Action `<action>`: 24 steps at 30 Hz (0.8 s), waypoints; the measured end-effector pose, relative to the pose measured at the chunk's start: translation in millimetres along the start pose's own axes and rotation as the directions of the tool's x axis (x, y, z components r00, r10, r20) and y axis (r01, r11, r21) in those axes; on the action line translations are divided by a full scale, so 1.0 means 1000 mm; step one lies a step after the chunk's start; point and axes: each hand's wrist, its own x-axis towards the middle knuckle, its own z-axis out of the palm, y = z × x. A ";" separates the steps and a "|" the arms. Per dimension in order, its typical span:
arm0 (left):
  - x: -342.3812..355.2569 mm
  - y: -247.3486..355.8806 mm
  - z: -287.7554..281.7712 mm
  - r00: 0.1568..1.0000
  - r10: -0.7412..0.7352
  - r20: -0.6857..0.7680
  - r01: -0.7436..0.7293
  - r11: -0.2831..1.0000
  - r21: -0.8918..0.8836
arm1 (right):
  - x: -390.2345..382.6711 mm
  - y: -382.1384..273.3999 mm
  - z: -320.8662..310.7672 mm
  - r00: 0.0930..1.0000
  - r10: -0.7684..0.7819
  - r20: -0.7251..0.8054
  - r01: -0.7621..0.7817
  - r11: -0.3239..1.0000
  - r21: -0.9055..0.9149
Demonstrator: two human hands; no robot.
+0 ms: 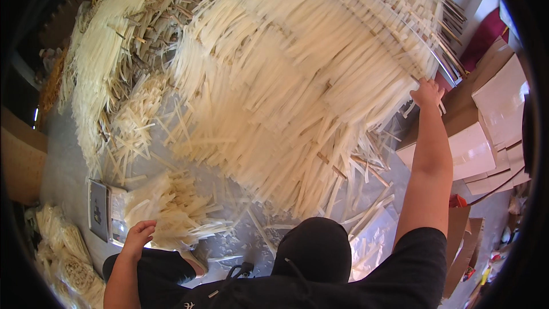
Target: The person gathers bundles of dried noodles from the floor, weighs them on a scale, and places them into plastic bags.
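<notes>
A large sloping heap of pale, flat strips that look like dried wide noodles [269, 97] fills the middle, with thin brown sticks among them. Far out to the right, my right hand [428, 92] reaches the heap's edge. Its fingers close around the end of a stick there; part of the grip is hidden. My left hand [139, 236] hovers low on the left, fingers loosely bent and holding nothing visible. Just beyond it, a smaller bunch of strips [171, 206] lies beside a flat device with a dark panel [99, 209], perhaps a scale.
A second strip heap [108, 63] rises at the far left. Cardboard boxes [469, 131] stand at the right. Clear bags of pale material [68, 257] sit at the lower left. Loose strips litter the grey floor [68, 154]. My knee [313, 249] is close to the main heap.
</notes>
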 end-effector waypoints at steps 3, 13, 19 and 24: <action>0.007 -0.003 0.009 0.998 0.034 0.044 -0.036 0.999 0.038 | 0.013 0.022 0.024 0.994 -0.107 -0.028 0.109 0.990 0.085; -0.029 0.004 0.011 0.965 0.200 0.168 -0.204 0.979 0.003 | -0.114 -0.060 -0.038 0.988 -0.108 -0.106 0.151 0.773 0.616; -0.033 -0.002 0.006 0.887 0.366 0.282 -0.376 0.927 -0.020 | -0.232 -0.026 -0.079 0.979 -0.120 -0.164 0.199 0.727 0.657; -0.046 0.032 0.002 0.780 0.543 0.310 -0.552 0.831 -0.067 | -0.328 0.009 -0.121 0.961 -0.219 -0.167 0.263 0.551 0.792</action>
